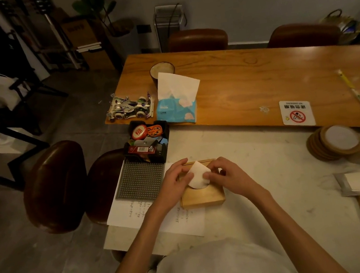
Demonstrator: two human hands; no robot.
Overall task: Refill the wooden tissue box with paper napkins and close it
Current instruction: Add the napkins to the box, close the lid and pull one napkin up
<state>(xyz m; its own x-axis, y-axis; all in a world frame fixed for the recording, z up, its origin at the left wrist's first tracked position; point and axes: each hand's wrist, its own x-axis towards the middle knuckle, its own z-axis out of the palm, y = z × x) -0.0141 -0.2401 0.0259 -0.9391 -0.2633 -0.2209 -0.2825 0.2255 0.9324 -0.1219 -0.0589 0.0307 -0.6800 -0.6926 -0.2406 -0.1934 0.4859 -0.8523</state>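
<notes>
Left hand [176, 179] is down on the wooden tissue box [202, 194], fingers curled over its left rim and thumb meeting the white paper napkin [198, 174] that pokes up through the top. Looks like a bracing hold, keeping the box from sliding while the paper gets teased out. Right hand [224, 174] comes in from the other side, fingertips bunched on the napkin's right edge, thumb and forefinger seemingly pinching it, though the exact contact is hard to make out in this dim light.

The napkin stands fanned in a rounded fold, above what I take to be the opening in the lid. From how the top sits flush, the box reads as already shut, with the first sheet being pulled up so the next user can grab it. That's a judgement, mind.

The box rests near the left end of the pale stone worktop [266, 193], partly on a handwritten paper sheet [134, 212]. Just beyond, by the left edge, lie a studded grey mat [140, 181] and a black tray of small parts [148, 141].

On the wooden table [260, 81] behind, at its near left corner, a blue soft tissue pack [177, 108] sits beside a toy racing car [129, 107], well apart from the hands.
</notes>
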